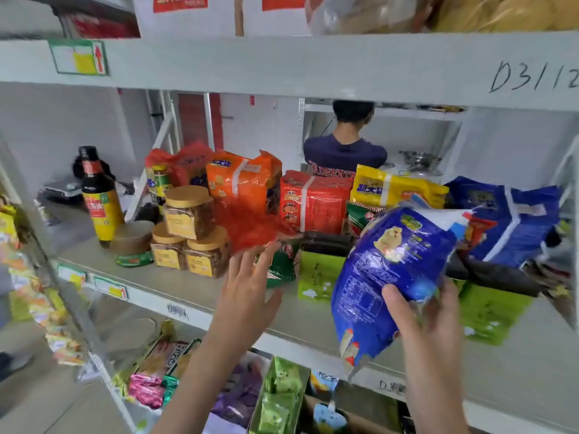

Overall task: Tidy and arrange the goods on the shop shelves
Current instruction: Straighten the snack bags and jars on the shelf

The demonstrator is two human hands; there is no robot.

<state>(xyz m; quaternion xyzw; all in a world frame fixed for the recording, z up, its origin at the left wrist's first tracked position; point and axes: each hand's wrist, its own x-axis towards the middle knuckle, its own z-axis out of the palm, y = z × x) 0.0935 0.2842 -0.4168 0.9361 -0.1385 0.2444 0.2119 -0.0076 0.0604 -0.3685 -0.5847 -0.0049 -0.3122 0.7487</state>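
Note:
My right hand (429,311) grips a blue snack bag (385,277) from below, holding it tilted in front of the middle shelf (175,289). My left hand (247,280) is spread open over the shelf's front, fingers stretched toward a green packet (282,264) and a red mesh bag (247,227); whether it touches them is unclear. Behind stand orange (244,180), red (313,202) and yellow (394,186) noodle multipacks and another blue multipack (507,217).
Gold-lidded jars (188,233) are stacked at shelf left, beside a soy sauce bottle (98,195) and a flat tin (133,245). Green boxes (492,314) stand at right. A person in a dark shirt (344,151) works behind the shelf. Packets (282,396) fill the lower shelf.

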